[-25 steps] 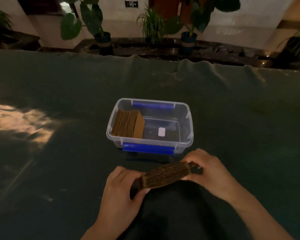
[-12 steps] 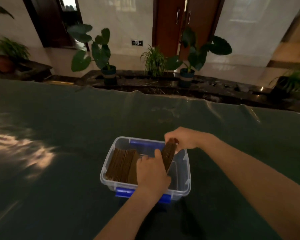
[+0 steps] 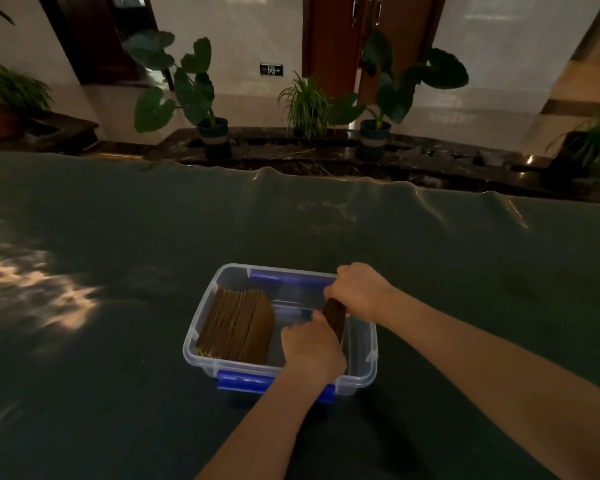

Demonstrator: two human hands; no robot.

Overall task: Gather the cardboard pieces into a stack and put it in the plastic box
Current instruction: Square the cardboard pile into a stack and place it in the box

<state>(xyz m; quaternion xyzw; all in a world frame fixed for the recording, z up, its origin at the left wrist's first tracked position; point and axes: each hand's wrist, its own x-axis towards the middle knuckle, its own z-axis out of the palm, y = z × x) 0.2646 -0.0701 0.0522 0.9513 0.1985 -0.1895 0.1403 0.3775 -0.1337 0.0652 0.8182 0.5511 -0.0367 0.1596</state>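
Covering the whole bench [image 3: 118,341] is a dark green sheet, and the plastic box [image 3: 369,362] sits near the front edge, roughly mid-width. One cardboard stack [image 3: 238,327] already leans against its left wall. Both hands are clamped on a second stack [image 3: 335,318], held on edge over the box's right half: left hand [image 3: 312,348] at the near end, right hand [image 3: 359,292] at the far end. I'd keep squeezing so nothing fans out, lower it till it touches bottom, then let go.
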